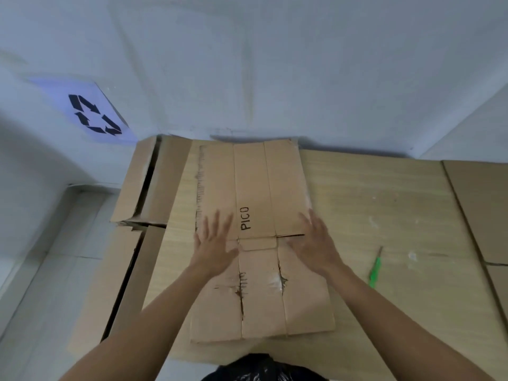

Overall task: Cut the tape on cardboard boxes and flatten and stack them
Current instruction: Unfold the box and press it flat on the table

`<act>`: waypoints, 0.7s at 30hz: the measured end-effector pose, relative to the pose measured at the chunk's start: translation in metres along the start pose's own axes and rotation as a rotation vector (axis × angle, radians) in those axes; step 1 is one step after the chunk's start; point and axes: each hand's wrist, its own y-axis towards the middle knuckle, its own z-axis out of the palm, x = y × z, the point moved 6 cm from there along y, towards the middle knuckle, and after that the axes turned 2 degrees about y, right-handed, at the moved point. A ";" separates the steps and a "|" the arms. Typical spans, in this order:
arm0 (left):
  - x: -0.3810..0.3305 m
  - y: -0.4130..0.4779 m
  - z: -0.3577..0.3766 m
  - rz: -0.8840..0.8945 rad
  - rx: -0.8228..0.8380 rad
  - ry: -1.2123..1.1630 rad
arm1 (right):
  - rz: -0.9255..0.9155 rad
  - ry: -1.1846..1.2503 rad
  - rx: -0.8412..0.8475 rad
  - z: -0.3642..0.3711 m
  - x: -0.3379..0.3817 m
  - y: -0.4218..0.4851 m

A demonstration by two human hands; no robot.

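Cardboard at right [483,210] cut off by frame edge, both hands blurred, left hand [213,243] and right hand [316,240] spread flat, fingers apart, gripping nothing, on the flattened box [255,188]

Flattened brown box [258,188] printed PICO, lying flat, creases torn at near end, green cutter [375,268] to its right, apart, folded boxes [143,182] at left.

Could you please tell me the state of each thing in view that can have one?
PICO box: flattened, lying on the table.
Left hand: open, fingers spread on the box.
Right hand: open, flat on the box.
Green cutter: lying on the table, unheld.
Cardboard at left: collapsed, lying beside the box.
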 end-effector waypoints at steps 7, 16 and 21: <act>-0.005 0.007 0.046 0.004 0.232 0.245 | 0.027 -0.326 0.236 0.072 0.004 0.007; 0.000 0.012 0.053 0.004 0.211 0.249 | 0.061 -0.365 0.211 0.081 0.005 0.011; 0.003 0.009 0.043 0.027 0.113 0.085 | 0.057 -0.213 0.093 0.071 -0.001 0.008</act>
